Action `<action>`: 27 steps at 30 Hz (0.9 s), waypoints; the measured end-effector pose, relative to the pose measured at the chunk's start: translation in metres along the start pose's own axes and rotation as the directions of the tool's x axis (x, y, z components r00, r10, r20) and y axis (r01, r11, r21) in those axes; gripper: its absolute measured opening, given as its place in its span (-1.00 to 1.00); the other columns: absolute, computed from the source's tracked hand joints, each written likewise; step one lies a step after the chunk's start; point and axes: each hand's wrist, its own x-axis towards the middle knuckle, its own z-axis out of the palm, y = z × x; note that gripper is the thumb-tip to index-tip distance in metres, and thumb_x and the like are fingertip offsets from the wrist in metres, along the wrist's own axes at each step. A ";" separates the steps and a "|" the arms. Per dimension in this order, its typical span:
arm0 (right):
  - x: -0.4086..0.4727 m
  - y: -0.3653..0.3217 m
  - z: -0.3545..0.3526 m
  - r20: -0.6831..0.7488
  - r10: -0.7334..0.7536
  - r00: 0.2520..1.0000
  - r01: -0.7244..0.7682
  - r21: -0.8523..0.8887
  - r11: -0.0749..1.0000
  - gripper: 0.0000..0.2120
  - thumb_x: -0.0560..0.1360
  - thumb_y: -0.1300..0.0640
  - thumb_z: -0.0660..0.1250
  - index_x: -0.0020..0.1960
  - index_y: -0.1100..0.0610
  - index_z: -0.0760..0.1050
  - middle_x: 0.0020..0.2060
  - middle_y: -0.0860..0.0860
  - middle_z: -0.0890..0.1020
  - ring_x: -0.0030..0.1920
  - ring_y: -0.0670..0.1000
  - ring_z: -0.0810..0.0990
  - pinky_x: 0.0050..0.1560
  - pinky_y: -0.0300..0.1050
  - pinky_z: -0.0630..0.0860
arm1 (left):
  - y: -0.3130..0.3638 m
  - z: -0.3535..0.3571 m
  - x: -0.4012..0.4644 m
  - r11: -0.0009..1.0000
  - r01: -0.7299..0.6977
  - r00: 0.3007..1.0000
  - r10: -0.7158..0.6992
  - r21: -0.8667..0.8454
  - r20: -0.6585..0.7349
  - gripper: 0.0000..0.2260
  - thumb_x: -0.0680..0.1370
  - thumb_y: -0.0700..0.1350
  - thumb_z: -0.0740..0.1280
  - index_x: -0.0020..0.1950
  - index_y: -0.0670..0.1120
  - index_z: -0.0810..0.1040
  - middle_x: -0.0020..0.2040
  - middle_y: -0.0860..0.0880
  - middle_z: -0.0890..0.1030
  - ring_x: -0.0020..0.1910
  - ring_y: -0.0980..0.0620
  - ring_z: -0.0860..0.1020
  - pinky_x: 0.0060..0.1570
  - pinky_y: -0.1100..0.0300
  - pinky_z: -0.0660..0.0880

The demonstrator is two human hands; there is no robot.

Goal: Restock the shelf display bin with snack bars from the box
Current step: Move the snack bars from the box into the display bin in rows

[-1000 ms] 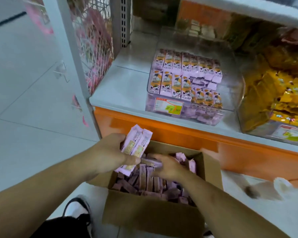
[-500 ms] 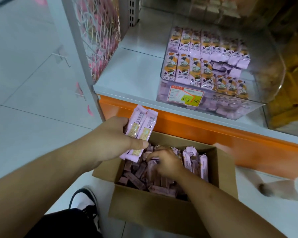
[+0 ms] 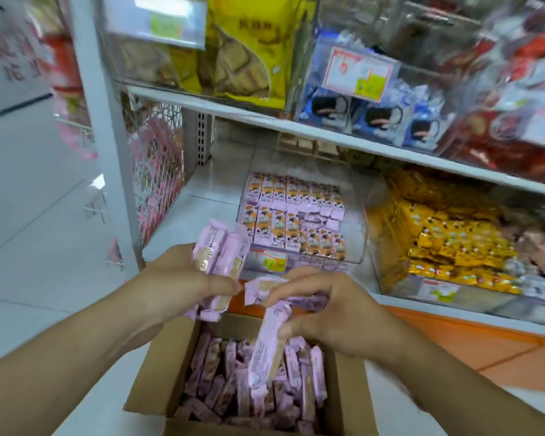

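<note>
Since half a second ago we have lifted our right hand (image 3: 324, 313) out of the cardboard box (image 3: 158, 372), and it now grips a few pink snack bars (image 3: 266, 344), one hanging down over the box. Our left hand (image 3: 173, 284) holds a fanned bunch of bars (image 3: 219, 253) just beside it. We judge the step to be gathering a handful. Next we need to carry both loads up to the clear display bin (image 3: 356, 243) on the lower shelf (image 3: 177, 228), where matching bars lie in rows, and set them into the gap on its right side.
</note>
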 end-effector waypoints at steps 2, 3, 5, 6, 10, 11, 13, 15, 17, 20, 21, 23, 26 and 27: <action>-0.019 -0.019 -0.012 -0.086 -0.025 0.996 0.032 0.089 0.996 -0.67 0.36 0.18 0.66 0.04 -0.15 0.76 0.06 -0.16 0.65 0.16 -0.11 0.62 0.15 -0.29 0.50 | 0.015 0.003 -0.019 0.994 0.012 0.996 -0.003 -0.107 0.086 -0.91 0.44 -0.22 0.58 -0.15 -0.04 0.76 -0.32 -0.15 0.67 -0.42 -0.01 0.54 0.16 -0.28 0.60; -0.025 -0.025 -0.015 -0.132 -0.038 0.990 0.054 0.122 0.991 -0.66 0.35 0.23 0.66 0.02 -0.12 0.77 0.07 -0.16 0.66 0.18 -0.14 0.62 0.15 -0.32 0.51 | 0.021 0.006 -0.029 0.986 0.022 0.992 -0.002 -0.164 0.123 -0.87 0.45 -0.24 0.56 -0.25 -0.05 0.74 -0.39 -0.13 0.60 -0.47 0.01 0.50 0.24 -0.38 0.53; -0.031 -0.034 -0.016 -0.230 -0.063 0.971 0.097 0.138 0.986 -0.65 0.31 0.26 0.67 0.00 -0.07 0.78 0.10 -0.12 0.68 0.21 -0.15 0.62 0.16 -0.31 0.52 | 0.027 0.011 -0.042 0.965 0.022 0.982 0.029 -0.263 0.189 -0.83 0.45 -0.29 0.51 -0.31 -0.07 0.72 -0.42 -0.12 0.55 -0.52 0.00 0.51 0.33 -0.46 0.40; -0.031 -0.035 -0.016 -0.281 -0.077 0.957 0.119 0.135 0.984 -0.64 0.30 0.26 0.68 0.01 -0.06 0.78 0.10 -0.10 0.68 0.21 -0.11 0.63 0.17 -0.28 0.52 | 0.026 0.013 -0.045 0.953 0.017 0.970 0.058 -0.303 0.238 -0.86 0.44 -0.32 0.51 -0.20 -0.08 0.77 -0.31 -0.16 0.65 -0.41 -0.08 0.63 0.35 -0.45 0.40; -0.025 -0.036 -0.012 -0.414 -0.066 0.908 0.109 0.081 0.991 -0.64 0.36 0.16 0.66 0.06 -0.18 0.74 0.16 -0.16 0.67 0.28 -0.14 0.60 0.27 -0.23 0.47 | 0.016 0.026 -0.047 0.897 0.115 0.917 0.070 -0.427 0.393 -0.57 0.37 -0.27 0.53 0.24 -0.13 0.70 0.21 -0.34 0.67 0.21 -0.38 0.64 0.08 -0.34 0.62; -0.024 -0.036 -0.012 -0.410 -0.059 0.910 0.098 0.075 0.992 -0.64 0.38 0.15 0.64 0.09 -0.21 0.73 0.19 -0.17 0.66 0.31 -0.16 0.58 0.32 -0.20 0.46 | 0.014 0.030 -0.046 0.890 0.125 0.913 0.069 -0.438 0.401 -0.57 0.35 -0.26 0.53 0.22 -0.14 0.71 0.18 -0.33 0.68 0.18 -0.37 0.66 -0.02 -0.30 0.65; -0.023 -0.037 -0.012 -0.376 -0.060 0.925 0.097 0.079 0.992 -0.58 0.42 0.18 0.62 0.17 -0.23 0.70 0.26 -0.18 0.64 0.36 -0.20 0.54 0.38 -0.20 0.44 | 0.011 0.037 -0.043 0.903 0.104 0.927 0.064 -0.417 0.369 -0.59 0.28 -0.26 0.56 0.14 -0.18 0.73 0.04 -0.30 0.71 0.07 -0.26 0.71 -0.22 -0.13 0.67; -0.022 -0.036 -0.015 -0.352 -0.054 0.935 0.106 0.130 0.986 -0.47 0.47 0.29 0.57 0.27 -0.23 0.65 0.34 -0.27 0.60 0.40 -0.24 0.51 0.37 -0.24 0.47 | 0.009 0.039 -0.037 0.920 0.069 0.949 0.059 -0.386 0.310 -0.60 0.22 -0.27 0.57 0.06 -0.23 0.74 -0.05 -0.34 0.69 -0.09 -0.20 0.69 -0.32 0.02 0.63; -0.022 -0.034 -0.021 -0.385 -0.011 0.923 0.077 0.157 0.985 -0.40 0.53 0.33 0.50 0.34 -0.29 0.58 0.34 -0.34 0.58 0.37 -0.27 0.53 0.33 -0.18 0.52 | 0.008 0.038 -0.032 0.931 0.038 0.962 0.064 -0.364 0.265 -0.60 0.19 -0.24 0.58 0.02 -0.24 0.74 -0.07 -0.40 0.68 -0.23 -0.16 0.64 -0.36 0.08 0.60; -0.023 -0.031 -0.031 -0.428 0.075 0.901 0.036 0.246 0.969 -0.34 0.57 0.25 0.48 0.39 -0.43 0.45 0.23 -0.26 0.66 0.18 -0.21 0.63 0.12 -0.06 0.60 | 0.010 0.033 -0.024 0.935 -0.003 0.979 0.074 -0.355 0.188 -0.57 0.14 -0.20 0.61 -0.02 -0.23 0.75 -0.08 -0.39 0.69 -0.27 -0.09 0.67 -0.34 0.08 0.61; -0.023 -0.029 -0.033 -0.433 0.087 0.897 0.040 0.276 0.960 -0.35 0.56 0.25 0.49 0.38 -0.43 0.46 0.19 -0.21 0.69 0.10 -0.17 0.66 0.03 -0.07 0.61 | 0.010 0.031 -0.022 0.940 -0.014 0.982 0.077 -0.340 0.173 -0.53 0.10 -0.17 0.63 -0.02 -0.22 0.75 -0.07 -0.38 0.70 -0.23 -0.09 0.68 -0.33 0.07 0.61; -0.020 -0.024 -0.035 -0.454 0.115 0.883 0.082 0.391 0.917 -0.53 0.55 0.25 0.50 0.29 -0.24 0.59 0.09 -0.06 0.74 -0.05 -0.02 0.68 -0.12 -0.04 0.59 | 0.011 0.028 -0.020 0.945 -0.019 0.981 0.080 -0.326 0.175 -0.45 0.02 -0.10 0.65 -0.01 -0.19 0.76 -0.05 -0.36 0.71 -0.17 -0.11 0.69 -0.30 0.04 0.62; -0.016 -0.017 -0.038 -0.397 0.203 0.895 0.183 0.743 0.644 -0.71 0.48 0.23 0.46 0.19 0.20 0.66 -0.06 0.21 0.68 -0.15 0.19 0.65 -0.21 0.06 0.52 | 0.018 0.023 -0.022 0.959 -0.005 0.985 0.054 -0.284 0.164 -0.26 -0.09 0.00 0.73 0.06 -0.19 0.75 -0.02 -0.30 0.73 -0.07 -0.18 0.73 -0.19 -0.12 0.67; -0.015 -0.017 -0.039 -0.376 0.236 0.896 0.187 0.802 0.567 -0.71 0.46 0.25 0.46 0.17 0.26 0.66 -0.12 0.24 0.62 -0.18 0.22 0.64 -0.22 0.09 0.50 | 0.019 0.024 -0.024 0.964 -0.028 0.988 0.068 -0.263 0.142 -0.14 -0.15 0.10 0.75 0.09 -0.19 0.73 -0.01 -0.27 0.74 0.00 -0.24 0.73 -0.05 -0.23 0.67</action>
